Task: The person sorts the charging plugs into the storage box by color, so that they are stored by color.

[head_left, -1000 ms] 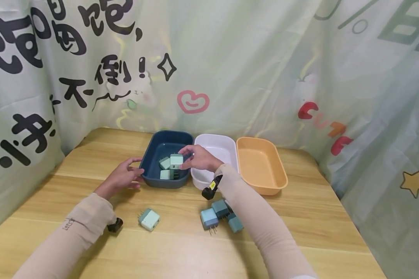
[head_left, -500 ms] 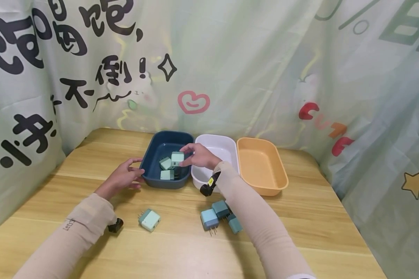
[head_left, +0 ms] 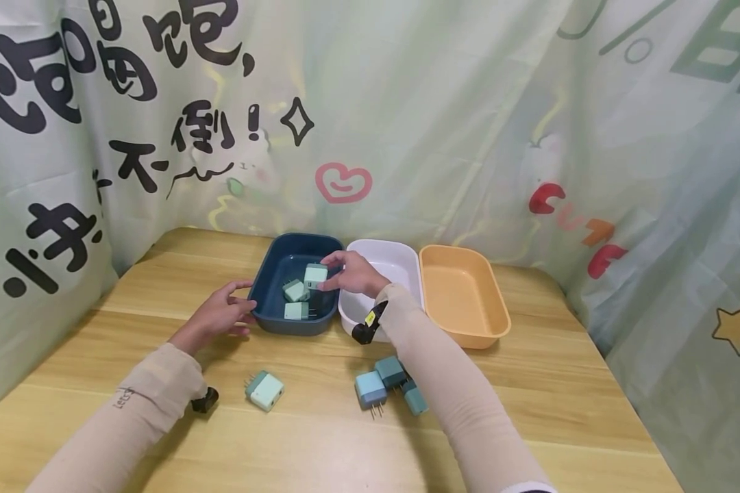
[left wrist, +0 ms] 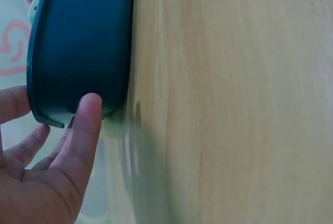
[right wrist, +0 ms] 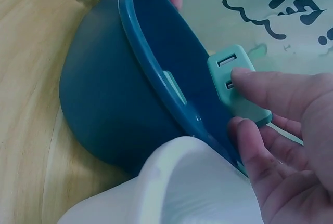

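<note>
- Two-tone green, box-shaped plastic charger point(head_left: 316, 276) sits between the thumb and fingers of your right hand point(head_left: 353, 272), pinched by its sides over the interior of a navy-blue, rounded rectangular plastic bin point(head_left: 296, 326), near its right wall; two slots show on its face.
- Your left hand point(head_left: 216, 315) has its fingers loosely spread, touching the navy bin's left side.
- Inside that bin, below your pinch, you have two more green chargers, one behind point(head_left: 296, 291) and one in front point(head_left: 296, 311), the front one's prongs pointing right.
- Just right of it stand a white plastic bin point(head_left: 388, 256), then an orange plastic bin point(head_left: 462, 287).
- Nearer you on the wood-grain surface point(head_left: 321, 438), a lone green charger point(head_left: 265, 391) lies at left.
- Beside your right sleeve point(head_left: 456, 390) lie a light-blue charger point(head_left: 371, 389) and two dark-teal chargers point(head_left: 390, 371), one partly hidden by the sleeve.
</note>
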A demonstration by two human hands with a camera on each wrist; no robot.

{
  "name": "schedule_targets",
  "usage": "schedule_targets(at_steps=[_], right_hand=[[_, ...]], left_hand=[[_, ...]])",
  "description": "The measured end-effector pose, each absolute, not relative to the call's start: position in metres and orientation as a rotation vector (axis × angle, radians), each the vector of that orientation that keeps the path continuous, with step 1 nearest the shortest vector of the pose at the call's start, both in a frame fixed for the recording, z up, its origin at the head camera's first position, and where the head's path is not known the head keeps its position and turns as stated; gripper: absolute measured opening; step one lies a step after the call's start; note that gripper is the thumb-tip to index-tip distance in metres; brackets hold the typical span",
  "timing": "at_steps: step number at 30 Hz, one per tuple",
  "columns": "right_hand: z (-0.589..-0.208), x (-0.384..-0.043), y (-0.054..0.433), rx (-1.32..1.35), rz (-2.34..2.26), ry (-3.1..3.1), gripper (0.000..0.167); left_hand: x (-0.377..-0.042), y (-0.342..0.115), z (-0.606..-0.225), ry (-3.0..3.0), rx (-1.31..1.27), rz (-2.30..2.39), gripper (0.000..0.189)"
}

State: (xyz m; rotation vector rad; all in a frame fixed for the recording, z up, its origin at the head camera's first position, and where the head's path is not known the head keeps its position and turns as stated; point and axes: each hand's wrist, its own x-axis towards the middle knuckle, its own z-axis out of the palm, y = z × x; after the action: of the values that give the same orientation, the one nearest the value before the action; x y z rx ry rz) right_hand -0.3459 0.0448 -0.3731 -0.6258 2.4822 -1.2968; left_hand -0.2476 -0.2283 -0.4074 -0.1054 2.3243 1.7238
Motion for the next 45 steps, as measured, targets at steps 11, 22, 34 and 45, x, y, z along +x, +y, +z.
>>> schedule_targets(at_steps=[11,22,34,45], right_hand=[[-0.3764,-0.3523,0.0419,-0.615,-1.267,2.511,0.050],[-0.3750,-0.3555,0.0413,-0.579,-1.215,2.604,0.051],[-0.3719,-0.3524,0.0417,-0.543,-1.266,2.585,0.046],[-0.3714,-0.3480,0.0448,-0.544,-1.448,2.410,0.036]], left_hand=[[-0.2484,-0.2290,-0.4094,2.338,-0.110,1.720,0.060],[-0.2480,-0.2284,-0.4090,2.338,-0.114,1.720,0.059],[-0.2492,-0.2291,-0.4104,2.354,-0.124,1.703,0.057],[-0.2496,-0.2311,-0.4116,2.351,-0.102,1.704,0.058]])
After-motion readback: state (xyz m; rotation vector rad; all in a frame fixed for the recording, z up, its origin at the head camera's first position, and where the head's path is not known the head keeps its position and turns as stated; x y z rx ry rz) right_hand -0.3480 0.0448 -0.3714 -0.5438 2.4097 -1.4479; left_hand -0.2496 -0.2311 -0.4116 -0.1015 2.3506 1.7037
